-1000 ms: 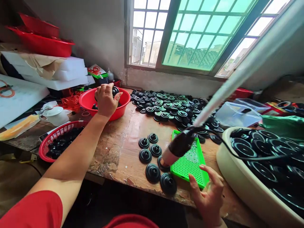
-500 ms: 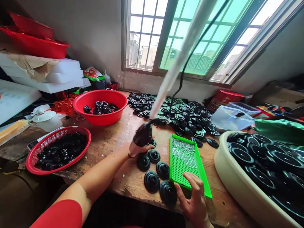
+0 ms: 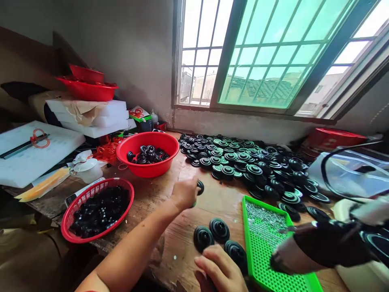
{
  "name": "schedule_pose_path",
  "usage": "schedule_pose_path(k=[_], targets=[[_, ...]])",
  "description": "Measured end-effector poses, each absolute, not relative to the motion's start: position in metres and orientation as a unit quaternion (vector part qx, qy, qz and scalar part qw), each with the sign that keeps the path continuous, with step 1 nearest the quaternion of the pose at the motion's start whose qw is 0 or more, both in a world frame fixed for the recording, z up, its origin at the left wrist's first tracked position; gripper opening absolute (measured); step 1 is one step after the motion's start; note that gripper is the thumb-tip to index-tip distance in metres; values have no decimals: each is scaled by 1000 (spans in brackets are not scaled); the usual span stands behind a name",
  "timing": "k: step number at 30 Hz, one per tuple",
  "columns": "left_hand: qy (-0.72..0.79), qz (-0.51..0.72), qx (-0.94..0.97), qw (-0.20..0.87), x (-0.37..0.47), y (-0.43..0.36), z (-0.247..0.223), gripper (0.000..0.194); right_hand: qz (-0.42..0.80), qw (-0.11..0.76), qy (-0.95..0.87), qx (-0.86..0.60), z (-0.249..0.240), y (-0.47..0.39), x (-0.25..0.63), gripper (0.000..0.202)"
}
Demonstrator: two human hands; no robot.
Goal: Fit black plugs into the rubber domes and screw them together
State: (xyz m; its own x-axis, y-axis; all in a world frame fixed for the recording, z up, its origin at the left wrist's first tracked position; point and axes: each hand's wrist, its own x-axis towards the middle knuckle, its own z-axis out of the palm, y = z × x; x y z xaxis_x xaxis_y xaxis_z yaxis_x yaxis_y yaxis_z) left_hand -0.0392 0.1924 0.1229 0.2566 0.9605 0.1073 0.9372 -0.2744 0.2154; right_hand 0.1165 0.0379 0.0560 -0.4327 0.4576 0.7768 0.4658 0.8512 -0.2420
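Note:
My left hand (image 3: 184, 194) reaches forward over the table. Its fingers are closed on a black ridged disc (image 3: 200, 187), of which only the edge shows. At the bottom of the view my right hand (image 3: 223, 267) is curled, with a dark piece partly showing under its fingers, apparently another disc. Several black stepped discs (image 3: 204, 239) lie just beyond it. Right of them is a green perforated tray (image 3: 247, 243) with small metal pieces (image 3: 264, 217) at its far end. A blurred power screwdriver (image 3: 316, 245) hangs over the tray, untouched by either hand.
A large pile of black discs (image 3: 240, 158) covers the back of the table. A red basin (image 3: 148, 170) and a red basket (image 3: 129, 215) with black parts stand left, beside a white lidded cup (image 3: 88, 170). A cream tub (image 3: 340, 209) is partly hidden at right.
My left hand has let go of the screwdriver, which is now at the right, and holds a disc. My right hand has left the tray's edge and moved left. The view has shifted.

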Motion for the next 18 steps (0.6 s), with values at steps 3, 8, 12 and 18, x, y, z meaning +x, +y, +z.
schedule_pose_path(k=[3,8,12,18], targets=[[662,157,733,-29,-84,220,174,36,52,438,-850,-288,82,61,99,18],[716,203,652,-149,-138,253,224,49,29,429,-849,-307,110,83,102,17],[635,127,760,-54,-121,223,187,38,12,486,-805,-341,119,88,116,23],[406,92,897,150,-36,124,89,48,19,616,-685,-388,122,80,132,32]])
